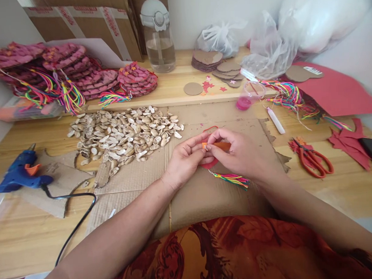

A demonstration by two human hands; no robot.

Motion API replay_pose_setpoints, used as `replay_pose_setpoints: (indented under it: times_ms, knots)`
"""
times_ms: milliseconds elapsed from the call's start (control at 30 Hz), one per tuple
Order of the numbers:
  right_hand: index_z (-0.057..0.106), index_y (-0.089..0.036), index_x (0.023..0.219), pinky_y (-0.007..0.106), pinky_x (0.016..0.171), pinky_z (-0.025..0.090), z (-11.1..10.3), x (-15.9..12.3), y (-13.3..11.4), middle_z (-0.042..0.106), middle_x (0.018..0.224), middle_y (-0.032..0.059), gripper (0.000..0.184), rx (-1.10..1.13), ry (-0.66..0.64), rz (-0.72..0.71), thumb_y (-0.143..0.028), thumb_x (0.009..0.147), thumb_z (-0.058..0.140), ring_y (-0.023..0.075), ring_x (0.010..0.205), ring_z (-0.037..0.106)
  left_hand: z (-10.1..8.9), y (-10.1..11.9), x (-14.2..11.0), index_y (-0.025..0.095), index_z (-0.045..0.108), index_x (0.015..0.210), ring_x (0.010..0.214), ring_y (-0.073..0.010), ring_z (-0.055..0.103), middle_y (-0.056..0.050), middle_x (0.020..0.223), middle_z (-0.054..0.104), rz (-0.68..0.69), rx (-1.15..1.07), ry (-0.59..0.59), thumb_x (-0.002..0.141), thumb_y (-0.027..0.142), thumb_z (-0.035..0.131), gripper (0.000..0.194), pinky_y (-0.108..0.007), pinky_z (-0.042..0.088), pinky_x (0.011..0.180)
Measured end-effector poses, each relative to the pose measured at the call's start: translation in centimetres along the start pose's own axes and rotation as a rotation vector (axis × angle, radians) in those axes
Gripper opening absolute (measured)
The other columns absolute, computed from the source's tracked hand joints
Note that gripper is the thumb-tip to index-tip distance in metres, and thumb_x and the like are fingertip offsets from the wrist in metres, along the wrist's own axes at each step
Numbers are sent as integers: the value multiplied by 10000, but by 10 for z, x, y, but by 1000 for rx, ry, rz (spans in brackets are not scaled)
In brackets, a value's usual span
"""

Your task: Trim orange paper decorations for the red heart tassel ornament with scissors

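My left hand [186,155] and my right hand [235,150] meet over the cardboard mat, fingers pinched together. Between them is a small piece of orange paper [221,146], gripped from both sides. A tiny white bit shows at its left end, by the fingertips. Under my hands lies a red piece [209,164], mostly covered, its full shape hidden. A multicoloured tassel [233,179] extends from below it toward the right. Just above my fingers a red cord loop [212,128] pokes out.
Peanut shells [127,133] are heaped left of my hands. A blue glue gun [22,171] with a black cord lies further left. Scissors [311,157], a white tube [276,121] and a pink-filled cup [245,100] are rightward. Behind stand decorated stacks [136,80] and a water bottle [160,47].
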State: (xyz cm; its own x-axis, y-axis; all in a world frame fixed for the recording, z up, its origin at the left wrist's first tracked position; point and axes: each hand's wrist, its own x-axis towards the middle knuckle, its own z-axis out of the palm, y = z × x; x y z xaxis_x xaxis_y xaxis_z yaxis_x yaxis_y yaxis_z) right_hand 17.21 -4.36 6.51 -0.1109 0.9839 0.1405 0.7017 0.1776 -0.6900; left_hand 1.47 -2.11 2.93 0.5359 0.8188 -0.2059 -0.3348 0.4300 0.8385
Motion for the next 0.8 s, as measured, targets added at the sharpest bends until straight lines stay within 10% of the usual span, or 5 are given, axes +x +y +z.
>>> replay_pose_setpoints:
  times_ms: [800]
  knots:
    - [653,-209,973,295,766,440,-4,-1,4,690,925,14,148,-48,-32,-103,-222,849,573,166,820,616,1,-1,1,127,402,1396,791,-166,719,-101,1005,738,8,38,93,801,209,650,650,-304,571,790]
